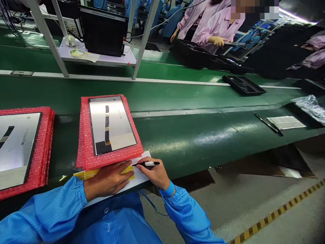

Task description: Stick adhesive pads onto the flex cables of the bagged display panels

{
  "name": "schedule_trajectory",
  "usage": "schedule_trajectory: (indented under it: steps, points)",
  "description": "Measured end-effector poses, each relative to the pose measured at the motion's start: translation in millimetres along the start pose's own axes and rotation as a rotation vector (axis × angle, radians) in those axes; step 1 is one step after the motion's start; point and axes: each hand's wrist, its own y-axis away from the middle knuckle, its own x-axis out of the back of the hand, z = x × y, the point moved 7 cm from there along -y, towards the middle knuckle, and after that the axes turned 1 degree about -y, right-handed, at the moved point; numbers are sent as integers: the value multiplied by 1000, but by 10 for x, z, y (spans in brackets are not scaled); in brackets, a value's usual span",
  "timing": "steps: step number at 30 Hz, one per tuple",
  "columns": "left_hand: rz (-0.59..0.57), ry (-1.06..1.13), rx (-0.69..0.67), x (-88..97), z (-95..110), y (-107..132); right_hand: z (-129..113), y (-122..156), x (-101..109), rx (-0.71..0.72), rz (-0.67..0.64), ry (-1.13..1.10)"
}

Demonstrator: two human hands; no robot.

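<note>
Along the near edge of a green conveyor belt (pixel 193 145), the person's left hand (pixel 106 179) lies flat with its fingers extended, holding nothing and resting on yellow grid paper (pixel 86 174) that sits on a white sheet (pixel 139 179). The right hand (pixel 153 173) has its fingers curled around a black marker (pixel 147 164), which has a white band and points left, close to the left fingertips. Whether its tip touches the paper cannot be told. Both arms are in blue sleeves (pixel 185 213). Just beyond the hands, a screen panel (pixel 114 118) with a dark ribbon cable (pixel 107 123) lies on red bubble wrap (pixel 85 142), whose near edge meets the white sheet. Another panel (pixel 17 145) on red wrap sits to the left. Toward the right, a pen (pixel 266 122) lies beside a white card (pixel 286 122), near a crumpled plastic bag (pixel 308 108). Across the belt, black trays (pixel 243 84) lie near a co-worker in a pink coat (pixel 215 28), whose gloved hand (pixel 215 41) is over another tray (pixel 193 54). A black monitor (pixel 103 32) stands on a shelf at the far left.
</note>
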Motion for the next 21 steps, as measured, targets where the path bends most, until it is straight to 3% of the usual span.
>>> schedule_trajectory:
  steps: [12,19,21]
  points:
    - [9,-26,-18,25,13,-7,-45,25,41,-14,21,-37]
    - [94,-86,-30,82,23,-7,-233,71,244,38,80,-95]
    - [158,-110,-93,115,75,-20,-350,62,320,53,110,-149]
